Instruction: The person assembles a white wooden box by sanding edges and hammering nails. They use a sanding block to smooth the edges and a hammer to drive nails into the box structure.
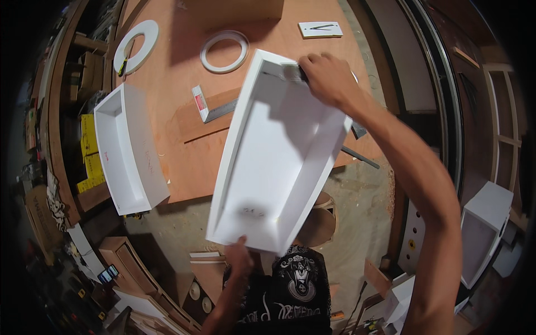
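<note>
A long, open white box (273, 148) is tilted up in front of me, its hollow side facing me. Around the rim of its near end my left hand (239, 258) is closed, thumb on top. My right hand (325, 78) is a fist at the far end. It grips a dark-handled tool (291, 71) with a blurred greyish front part against the inside of the end wall; its exact kind is unclear. Faint marks show on the inner surface near my left hand.
On the wooden worktable (184, 162) lie a second white box (120, 151), two white rings (224, 52), a try square (209, 114) on a brown board, and a white plate (320, 29). A round stool (315, 223) stands below. Boxes and wood pieces surround me.
</note>
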{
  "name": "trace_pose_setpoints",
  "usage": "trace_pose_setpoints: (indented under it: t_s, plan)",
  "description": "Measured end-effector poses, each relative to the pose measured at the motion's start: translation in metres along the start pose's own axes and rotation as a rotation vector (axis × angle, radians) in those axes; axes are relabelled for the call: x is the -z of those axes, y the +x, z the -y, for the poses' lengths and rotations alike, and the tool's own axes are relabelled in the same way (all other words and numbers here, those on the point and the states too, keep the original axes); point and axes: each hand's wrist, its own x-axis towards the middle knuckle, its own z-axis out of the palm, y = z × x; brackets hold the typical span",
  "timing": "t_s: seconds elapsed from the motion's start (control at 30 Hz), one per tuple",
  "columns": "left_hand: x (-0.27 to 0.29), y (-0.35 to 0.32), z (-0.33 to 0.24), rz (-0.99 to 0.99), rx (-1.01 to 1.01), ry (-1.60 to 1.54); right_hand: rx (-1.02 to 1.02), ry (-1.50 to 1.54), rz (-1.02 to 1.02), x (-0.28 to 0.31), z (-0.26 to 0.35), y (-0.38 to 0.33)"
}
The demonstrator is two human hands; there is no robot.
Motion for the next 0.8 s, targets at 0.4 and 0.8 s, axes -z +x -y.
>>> trace_pose_setpoints:
  t_s: [0.4, 0.8]
  plan:
    - [-0.171, -0.025, 0.052, 0.055, 0.347, -0.522, 0.194, -0.210, 0.020, -0.057, 0.064, 0.174]
    - [-0.156, -0.003, 0.031, -0.127, 0.140, 0.248, 0.149, -0.086, -0.012, -0.128, 0.010, 0.188]
